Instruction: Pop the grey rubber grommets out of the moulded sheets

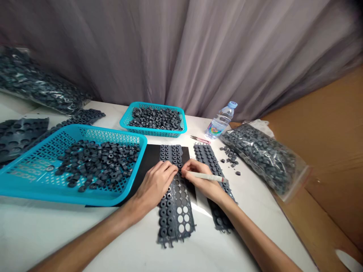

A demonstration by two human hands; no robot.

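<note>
A dark grey rubber sheet (181, 200) with rows of round moulded parts lies lengthwise before me; its lower right holes are bare. My left hand (159, 179) rests across its left rows, fingers curled together with the tips at the sheet's middle; whatever they pinch is hidden. My right hand (204, 179) is closed around a pale pen-like tool (210, 176), whose back end points right. Its fingertips meet the sheet close to the left fingertips, and the tool's working end is covered. A second moulded sheet (207, 158) lies partly beneath my right forearm.
A large blue basket (124, 200) of small dark rings stands left, a smaller one (154, 133) at the back. A black mat (151, 156) lies under the sheet. Pink-handled snips (202, 139), a water bottle (221, 121), loose bits (231, 156) and a full plastic bag (263, 158) are right.
</note>
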